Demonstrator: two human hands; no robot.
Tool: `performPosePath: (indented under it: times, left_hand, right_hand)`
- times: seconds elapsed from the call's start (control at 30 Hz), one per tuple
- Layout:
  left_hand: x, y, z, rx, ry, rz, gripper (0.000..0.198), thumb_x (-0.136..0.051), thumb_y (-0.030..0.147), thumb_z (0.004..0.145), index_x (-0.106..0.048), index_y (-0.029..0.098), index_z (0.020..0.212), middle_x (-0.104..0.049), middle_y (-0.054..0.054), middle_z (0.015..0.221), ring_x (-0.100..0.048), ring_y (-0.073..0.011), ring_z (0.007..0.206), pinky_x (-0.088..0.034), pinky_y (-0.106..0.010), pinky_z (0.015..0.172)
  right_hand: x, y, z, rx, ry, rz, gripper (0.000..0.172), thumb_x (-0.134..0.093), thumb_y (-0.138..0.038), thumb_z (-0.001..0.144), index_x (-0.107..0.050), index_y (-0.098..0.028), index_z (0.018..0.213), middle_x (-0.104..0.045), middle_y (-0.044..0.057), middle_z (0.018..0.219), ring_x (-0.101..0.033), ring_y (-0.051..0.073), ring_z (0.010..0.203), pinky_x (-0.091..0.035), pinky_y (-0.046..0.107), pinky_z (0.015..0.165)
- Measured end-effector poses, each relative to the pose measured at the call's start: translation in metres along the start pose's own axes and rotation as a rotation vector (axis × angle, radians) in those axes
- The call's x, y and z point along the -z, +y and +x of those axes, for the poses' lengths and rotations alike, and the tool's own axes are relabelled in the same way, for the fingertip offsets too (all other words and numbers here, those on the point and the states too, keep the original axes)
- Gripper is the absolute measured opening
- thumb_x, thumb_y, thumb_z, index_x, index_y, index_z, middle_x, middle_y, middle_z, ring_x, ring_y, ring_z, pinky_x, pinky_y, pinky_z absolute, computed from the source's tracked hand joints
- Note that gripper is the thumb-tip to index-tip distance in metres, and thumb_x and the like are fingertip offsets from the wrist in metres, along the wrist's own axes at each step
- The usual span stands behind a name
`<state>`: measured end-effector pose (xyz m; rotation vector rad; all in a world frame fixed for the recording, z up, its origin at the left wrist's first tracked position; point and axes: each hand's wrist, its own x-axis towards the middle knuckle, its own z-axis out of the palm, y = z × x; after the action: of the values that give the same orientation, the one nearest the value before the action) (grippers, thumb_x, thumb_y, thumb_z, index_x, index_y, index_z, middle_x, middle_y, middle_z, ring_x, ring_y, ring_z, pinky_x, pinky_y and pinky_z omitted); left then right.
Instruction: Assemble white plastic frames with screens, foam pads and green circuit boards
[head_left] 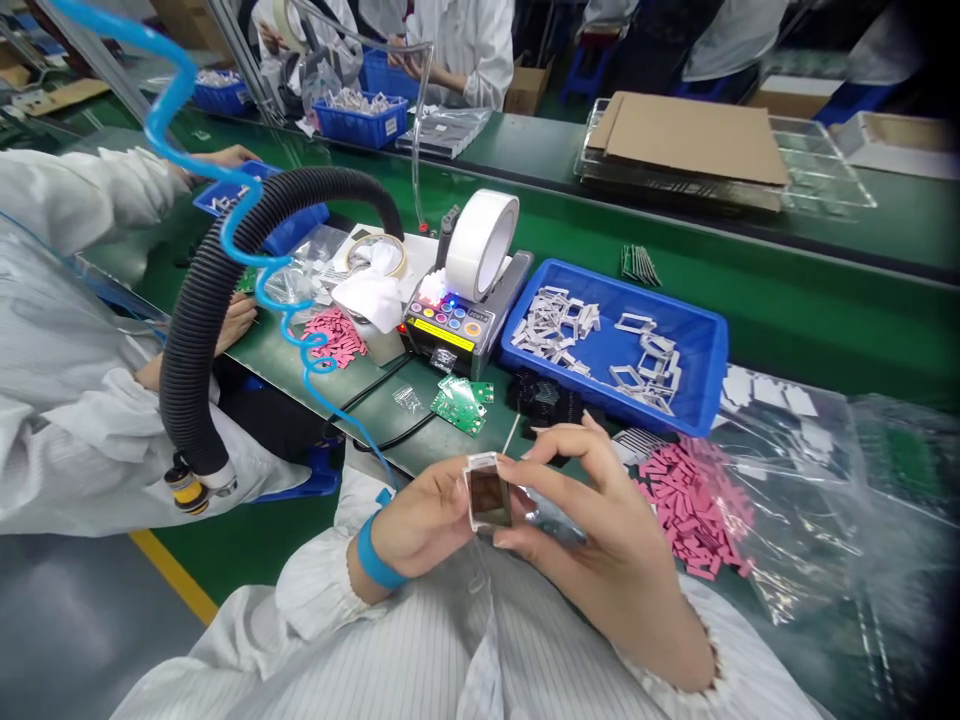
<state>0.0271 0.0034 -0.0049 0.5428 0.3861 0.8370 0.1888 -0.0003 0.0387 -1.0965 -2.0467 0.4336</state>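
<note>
Screen (491, 498) in its frame (483, 461), off the near left corner of the bin (703, 365), is held by left hand (420, 520) and right hand (607, 525), each grip narrowed onto its edges, where uneven pressure could crack it.

An electronics factory's assembly line: white coats (52, 400) at far left and along the top, circuit boards (459, 404) mid-frame, a blue bin (709, 350) of parts (553, 330) right of centre.
</note>
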Motion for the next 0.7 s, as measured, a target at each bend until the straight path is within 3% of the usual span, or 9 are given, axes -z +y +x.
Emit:
performPosePath:
  times: [0.23,0.37,0.7]
  left_hand:
    - [0.001,-0.003,0.002,-0.013,-0.011,0.043,0.041,-0.069,0.051,0.069,-0.069,0.017,0.092,-0.063,-0.003,0.077,-0.059,-0.0131,0.073,-0.046,-0.024,0.068]
    - [0.003,-0.005,0.005,-0.015,-0.025,0.09,0.045,-0.067,0.057,0.067,-0.069,0.015,0.084,-0.062,-0.005,0.078,-0.058,-0.0149,0.074,-0.046,-0.025,0.065]
    - [0.004,-0.011,0.007,-0.02,0.0,0.047,0.043,-0.071,0.053,0.065,-0.071,0.015,0.084,-0.064,-0.003,0.073,-0.059,-0.0128,0.068,-0.046,-0.023,0.063]
  right_hand:
    - [0.005,0.01,-0.002,0.059,-0.031,0.063,0.026,-0.061,-0.036,0.084,-0.062,-0.024,0.106,-0.054,0.005,0.093,-0.057,0.02,0.092,-0.03,0.056,0.103]
    - [0.005,0.014,0.0,0.087,-0.041,0.055,0.028,-0.06,-0.043,0.083,-0.064,-0.025,0.105,-0.055,0.004,0.092,-0.057,0.02,0.091,-0.031,0.056,0.103]
    - [0.009,0.015,0.005,0.139,-0.066,-0.018,0.028,-0.056,-0.045,0.085,-0.065,-0.026,0.103,-0.055,0.003,0.085,-0.054,0.021,0.095,-0.023,0.057,0.105]
